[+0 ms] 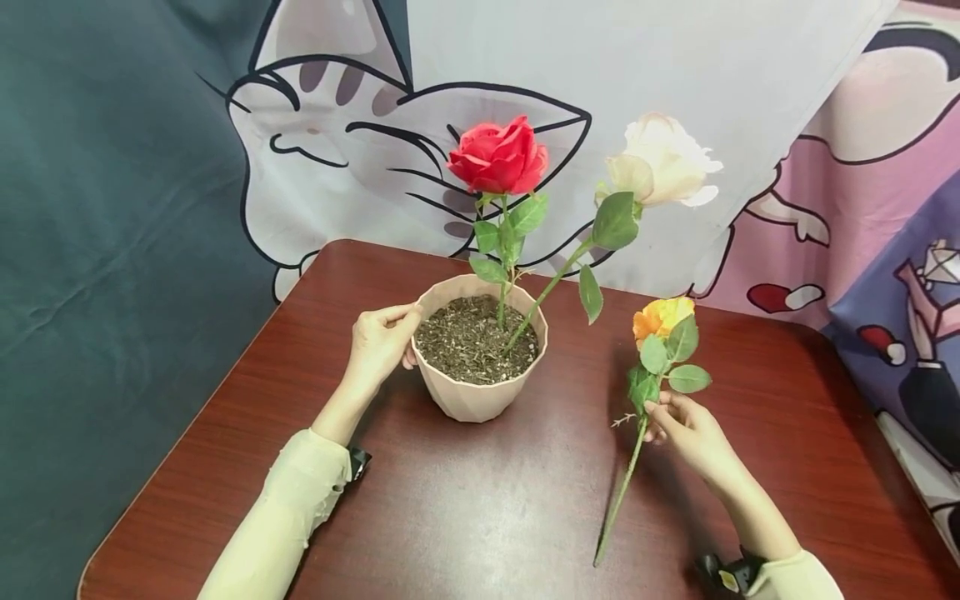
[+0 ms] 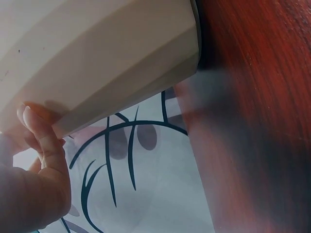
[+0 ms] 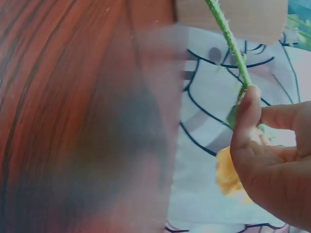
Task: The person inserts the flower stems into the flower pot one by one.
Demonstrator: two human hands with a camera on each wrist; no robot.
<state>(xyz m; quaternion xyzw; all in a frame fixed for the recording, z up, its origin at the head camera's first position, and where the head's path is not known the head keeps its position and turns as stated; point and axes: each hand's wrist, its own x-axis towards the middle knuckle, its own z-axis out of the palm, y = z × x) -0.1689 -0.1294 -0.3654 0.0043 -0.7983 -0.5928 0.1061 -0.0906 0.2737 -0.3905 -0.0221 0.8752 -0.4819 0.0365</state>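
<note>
Cloth (image 1: 330, 200) is hanging behind the table (image 1: 480, 500), showing a printed cat in the middle, going dark green at the left and turning pink and purple at the right. The table, of reddish-brown wood grain, is carrying the pale, faceted pot (image 1: 472, 398) near its far side. Dark soil (image 1: 459, 337) is filling the pot nearly to its rim. From that soil the white rose (image 1: 617, 218) is leaning out over the rim to the right, while the red rose (image 1: 501, 171) is standing almost upright beside it. The yellow rose (image 1: 654, 354) is hovering over the table to the right of the pot, bloom pointing away from the person and bare stem slanting back (whether the stem's end is touching the wood, I cannot tell). The right hand (image 1: 690, 429) is pinching its stem among the leaves, thumb against fingers. The left hand (image 1: 381, 337) is gripping the pot's rim at the left, its fingers pressing on the outer wall. Dark devices (image 1: 358, 461) are sitting at both wrists, beside pale sleeve cuffs (image 1: 318, 467).
</note>
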